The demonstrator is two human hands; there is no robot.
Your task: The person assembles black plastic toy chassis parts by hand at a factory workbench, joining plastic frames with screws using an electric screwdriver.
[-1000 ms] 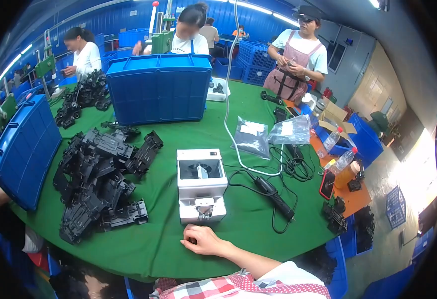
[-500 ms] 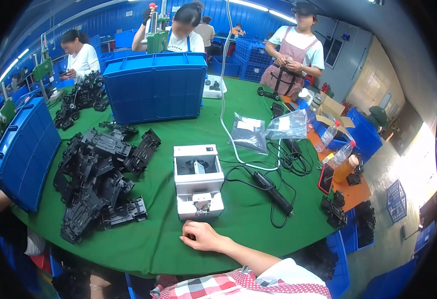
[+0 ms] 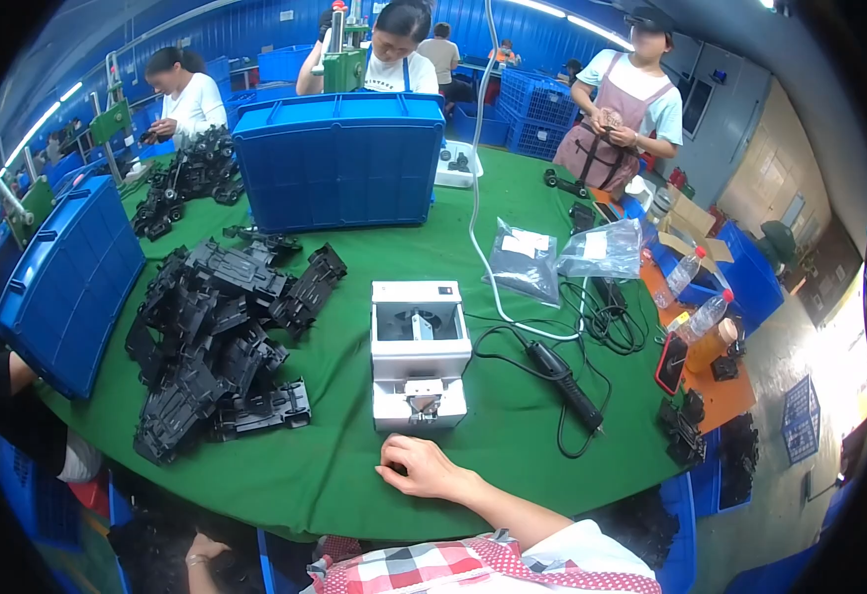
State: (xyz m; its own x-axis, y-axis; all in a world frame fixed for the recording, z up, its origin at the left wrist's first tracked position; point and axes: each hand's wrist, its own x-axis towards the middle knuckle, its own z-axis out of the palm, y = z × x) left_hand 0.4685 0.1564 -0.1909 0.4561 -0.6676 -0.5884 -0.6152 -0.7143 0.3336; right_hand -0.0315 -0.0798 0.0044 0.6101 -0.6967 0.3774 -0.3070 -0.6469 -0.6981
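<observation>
My right hand (image 3: 422,468) rests on the green cloth just in front of a white screw feeder (image 3: 420,346). Its fingers are curled, and a dark spot shows between them that I cannot make out. My left hand (image 3: 208,547) is down below the table edge at the lower left, over a blue bin of black plastic parts (image 3: 151,535). Its fingers look spread, with nothing visible in them. A heap of black plastic chassis trays (image 3: 206,342) covers the left of the table. Right of the feeder lies a black electric screwdriver (image 3: 564,386) with its cord.
Two blue crates (image 3: 339,168) (image 3: 69,287) stand tipped at the back and left. Bags of parts (image 3: 525,262), bottles (image 3: 708,317) and a phone (image 3: 671,362) lie to the right. Co-workers (image 3: 620,124) are across the table; another person's arm shows at left.
The whole view has shifted, so the table things appear further right. My left hand has come into sight above the bin; before, only its forearm showed. My right hand stays by the feeder.
</observation>
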